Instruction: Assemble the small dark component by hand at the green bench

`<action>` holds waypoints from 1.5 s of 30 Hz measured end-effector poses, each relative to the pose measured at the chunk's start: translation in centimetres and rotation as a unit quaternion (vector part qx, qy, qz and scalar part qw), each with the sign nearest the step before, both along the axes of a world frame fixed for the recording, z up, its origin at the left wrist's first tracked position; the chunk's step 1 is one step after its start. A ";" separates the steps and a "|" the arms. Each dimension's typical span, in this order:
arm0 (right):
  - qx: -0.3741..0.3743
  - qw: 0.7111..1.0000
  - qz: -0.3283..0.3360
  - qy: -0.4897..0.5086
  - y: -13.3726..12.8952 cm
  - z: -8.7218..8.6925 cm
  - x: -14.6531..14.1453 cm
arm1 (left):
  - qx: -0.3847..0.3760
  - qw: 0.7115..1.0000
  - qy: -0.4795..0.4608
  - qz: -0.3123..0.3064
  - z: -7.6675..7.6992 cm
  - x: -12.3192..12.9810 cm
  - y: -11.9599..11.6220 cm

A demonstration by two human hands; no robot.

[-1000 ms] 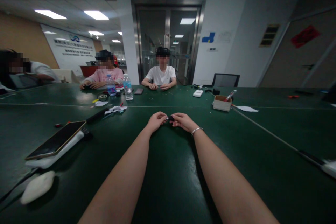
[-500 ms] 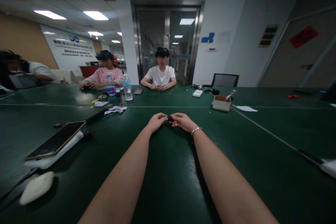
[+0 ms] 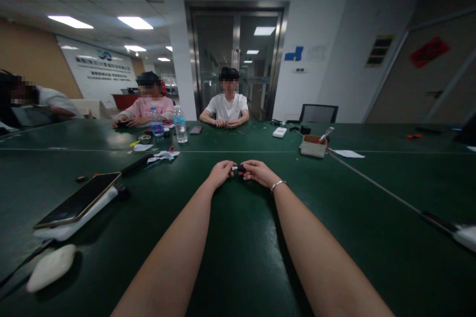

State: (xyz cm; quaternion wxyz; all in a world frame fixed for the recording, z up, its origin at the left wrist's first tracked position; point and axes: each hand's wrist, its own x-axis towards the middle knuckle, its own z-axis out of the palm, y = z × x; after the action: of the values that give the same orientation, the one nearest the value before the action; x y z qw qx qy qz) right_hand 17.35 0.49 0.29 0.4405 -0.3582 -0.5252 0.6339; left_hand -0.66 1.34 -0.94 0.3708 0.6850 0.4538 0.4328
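Note:
Out over the green table [image 3: 238, 237], both my hands meet around a small black piece with a silvery end [image 3: 241, 168]. It could be a plug or a USB stick; it is too small to tell. My right hand [image 3: 258, 172], a silver bangle at its wrist, pinches the black part between thumb and fingers. At the silvery end, my left hand [image 3: 222, 173] is closed with its fingertips. Whether those left fingers also hold a separate part is hidden.
At left, a phone [image 3: 80, 199] lies on a white device, near a pale stone-like object [image 3: 52, 267]. Farther off stand water bottles [image 3: 180, 126] and an open box [image 3: 313, 146]. A person in white [image 3: 227, 106] sits opposite; others sit at left.
More of the silvery end shows between my hands. My left fingertips have drawn slightly left, away from the black part. My right hand has hardly moved.

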 end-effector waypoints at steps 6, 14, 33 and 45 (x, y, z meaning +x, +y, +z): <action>0.002 1.000 0.000 0.002 0.0 0.0 0.0 | -0.009 1.000 -0.010 -0.003 0.1 0.0 -0.1; -0.004 1.000 -0.002 0.003 -0.1 0.1 0.0 | -0.020 1.000 -0.006 0.002 0.3 0.0 -0.2; 0.001 1.000 0.005 -0.001 0.2 -0.1 0.0 | -0.003 1.000 0.005 0.005 0.4 0.0 -0.5; 0.008 1.000 0.008 0.003 0.7 -0.7 0.1 | 0.008 1.000 0.009 -0.007 0.1 0.1 -0.5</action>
State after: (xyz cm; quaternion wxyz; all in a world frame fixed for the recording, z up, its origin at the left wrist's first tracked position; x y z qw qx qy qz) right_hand 17.49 1.16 -0.37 0.4398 -0.3489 -0.5319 0.6340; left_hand -0.52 0.85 -0.81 0.3642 0.6950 0.4489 0.4275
